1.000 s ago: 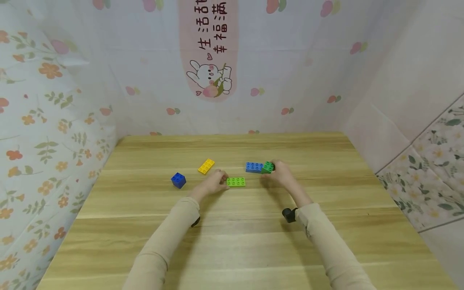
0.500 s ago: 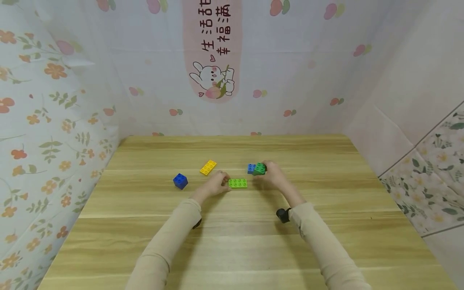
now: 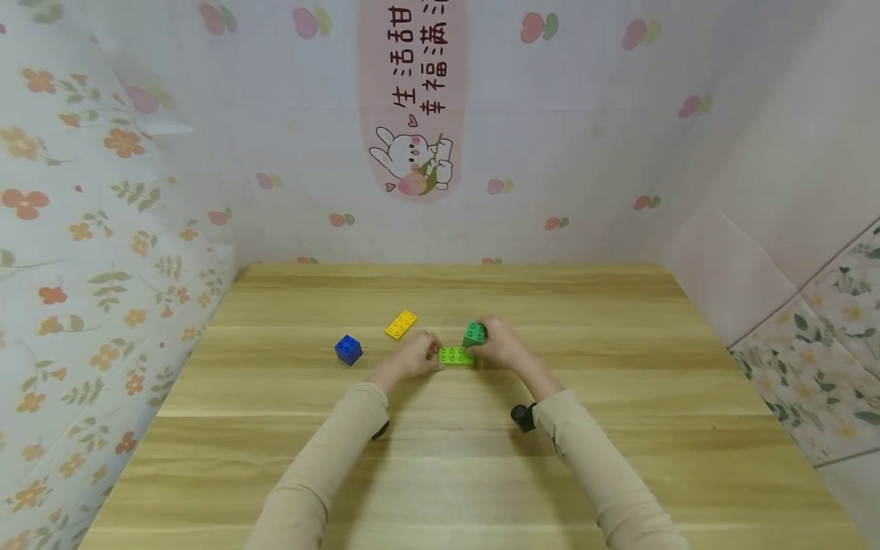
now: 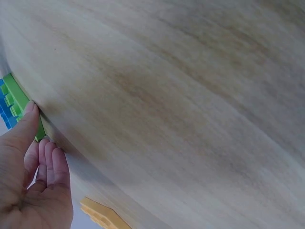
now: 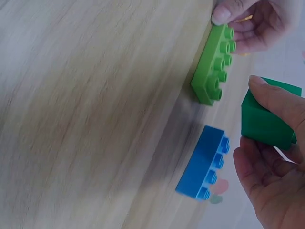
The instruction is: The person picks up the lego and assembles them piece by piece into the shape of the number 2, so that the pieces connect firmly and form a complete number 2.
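Note:
My left hand (image 3: 419, 354) pinches the left end of a flat lime-green toy brick (image 3: 454, 357), which rests on the table. In the left wrist view, the thumb and fingertips lie at that lime brick's end (image 4: 18, 98). My right hand (image 3: 500, 344) grips a taller dark-green brick (image 3: 474, 334) between thumb and fingers. In the head view it overlaps the lime brick's right end; in the right wrist view the dark-green brick (image 5: 269, 114) is held apart from it. A long blue brick (image 5: 202, 162) lies on the table beyond, hidden in the head view behind the dark-green brick and right hand.
A yellow flat brick (image 3: 401, 324) lies behind the left hand. To its left sits a dark-blue cube-shaped brick (image 3: 348, 350). The wooden table (image 3: 440, 473) ends at a patterned cloth backdrop (image 3: 550, 153).
My right hand has carried the dark-green brick leftward from beside the blue brick's right end to the lime brick. The left hand keeps its place at the lime brick; the head view has shifted slightly.

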Demonstrator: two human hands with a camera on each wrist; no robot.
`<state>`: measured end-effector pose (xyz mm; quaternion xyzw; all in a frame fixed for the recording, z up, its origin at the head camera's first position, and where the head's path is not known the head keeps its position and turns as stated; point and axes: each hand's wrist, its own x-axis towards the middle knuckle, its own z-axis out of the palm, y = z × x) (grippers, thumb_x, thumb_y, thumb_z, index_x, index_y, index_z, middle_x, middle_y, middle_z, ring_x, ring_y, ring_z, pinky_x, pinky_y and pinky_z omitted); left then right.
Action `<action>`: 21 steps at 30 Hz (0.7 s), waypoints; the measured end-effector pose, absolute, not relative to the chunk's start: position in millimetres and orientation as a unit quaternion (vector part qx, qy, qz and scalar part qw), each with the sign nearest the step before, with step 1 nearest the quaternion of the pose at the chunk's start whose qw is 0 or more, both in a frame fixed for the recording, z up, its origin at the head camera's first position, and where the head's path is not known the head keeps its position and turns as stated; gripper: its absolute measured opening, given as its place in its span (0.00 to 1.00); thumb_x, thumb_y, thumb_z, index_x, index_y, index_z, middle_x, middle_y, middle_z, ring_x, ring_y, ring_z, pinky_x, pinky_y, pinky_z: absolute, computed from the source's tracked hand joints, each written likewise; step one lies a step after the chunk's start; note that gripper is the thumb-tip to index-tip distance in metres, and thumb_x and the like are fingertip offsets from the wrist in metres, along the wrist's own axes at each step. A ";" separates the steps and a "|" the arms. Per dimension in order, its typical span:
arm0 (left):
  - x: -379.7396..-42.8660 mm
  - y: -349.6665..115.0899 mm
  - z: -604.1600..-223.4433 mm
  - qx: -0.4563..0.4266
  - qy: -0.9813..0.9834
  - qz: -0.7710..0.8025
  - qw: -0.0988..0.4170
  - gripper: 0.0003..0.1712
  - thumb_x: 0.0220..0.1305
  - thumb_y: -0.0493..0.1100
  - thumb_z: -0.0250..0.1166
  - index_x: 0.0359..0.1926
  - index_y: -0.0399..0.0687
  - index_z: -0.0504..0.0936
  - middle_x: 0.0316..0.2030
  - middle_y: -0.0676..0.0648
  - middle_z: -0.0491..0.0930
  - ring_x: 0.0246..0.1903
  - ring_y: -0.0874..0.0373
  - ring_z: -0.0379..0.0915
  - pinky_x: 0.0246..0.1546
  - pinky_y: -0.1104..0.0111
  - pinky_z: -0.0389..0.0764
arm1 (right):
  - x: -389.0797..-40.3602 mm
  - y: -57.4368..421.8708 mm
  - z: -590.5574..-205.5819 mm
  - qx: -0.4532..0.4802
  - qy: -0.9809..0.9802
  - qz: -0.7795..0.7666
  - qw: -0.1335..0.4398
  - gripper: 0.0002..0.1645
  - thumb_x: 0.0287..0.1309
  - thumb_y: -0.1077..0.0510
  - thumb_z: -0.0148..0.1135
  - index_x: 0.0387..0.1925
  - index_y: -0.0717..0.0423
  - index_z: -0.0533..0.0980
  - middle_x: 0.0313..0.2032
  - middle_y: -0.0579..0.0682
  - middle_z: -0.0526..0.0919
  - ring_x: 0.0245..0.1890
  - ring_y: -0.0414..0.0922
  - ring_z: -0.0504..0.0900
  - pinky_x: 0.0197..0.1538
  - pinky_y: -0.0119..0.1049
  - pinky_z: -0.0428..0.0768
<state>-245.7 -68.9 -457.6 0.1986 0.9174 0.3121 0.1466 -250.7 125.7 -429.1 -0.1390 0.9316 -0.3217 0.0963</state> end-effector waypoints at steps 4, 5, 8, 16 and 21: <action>-246.1 -68.6 -458.6 0.206 0.917 0.312 0.141 0.21 0.55 0.37 0.65 0.49 0.31 0.73 0.42 0.40 0.73 0.43 0.52 0.70 0.48 0.64 0.74 | -250.6 118.7 -430.8 -0.142 0.929 -0.327 0.100 0.29 0.47 0.60 0.69 0.50 0.69 0.70 0.45 0.61 0.75 0.43 0.51 0.76 0.47 0.41 0.78; -246.2 -68.6 -458.7 0.205 0.916 0.314 0.143 0.21 0.56 0.37 0.65 0.49 0.31 0.72 0.42 0.40 0.72 0.43 0.52 0.69 0.49 0.64 0.74 | -250.9 117.1 -431.7 -0.143 0.929 -0.326 0.101 0.29 0.47 0.60 0.69 0.49 0.69 0.70 0.44 0.61 0.75 0.42 0.51 0.76 0.46 0.41 0.78; -246.0 -68.9 -458.7 0.201 0.914 0.321 0.146 0.22 0.56 0.37 0.65 0.50 0.31 0.72 0.42 0.40 0.72 0.44 0.52 0.69 0.49 0.64 0.74 | -251.7 112.1 -434.7 -0.144 0.929 -0.322 0.110 0.26 0.46 0.60 0.69 0.47 0.68 0.71 0.42 0.59 0.76 0.40 0.49 0.76 0.43 0.38 0.78; -243.7 -68.0 -456.6 0.202 0.914 0.321 0.146 0.22 0.55 0.36 0.65 0.49 0.30 0.71 0.41 0.40 0.72 0.41 0.53 0.68 0.46 0.65 0.75 | -253.2 101.3 -437.6 -0.155 0.931 -0.307 0.124 0.26 0.47 0.61 0.68 0.48 0.67 0.71 0.42 0.58 0.76 0.40 0.48 0.76 0.42 0.38 0.78; -243.0 -69.4 -457.3 0.191 0.911 0.334 0.146 0.22 0.55 0.36 0.66 0.49 0.30 0.72 0.41 0.40 0.72 0.41 0.53 0.68 0.46 0.64 0.74 | -252.7 94.9 -438.5 -0.169 0.927 -0.311 0.127 0.25 0.46 0.63 0.69 0.46 0.68 0.71 0.41 0.58 0.75 0.38 0.47 0.75 0.41 0.36 0.77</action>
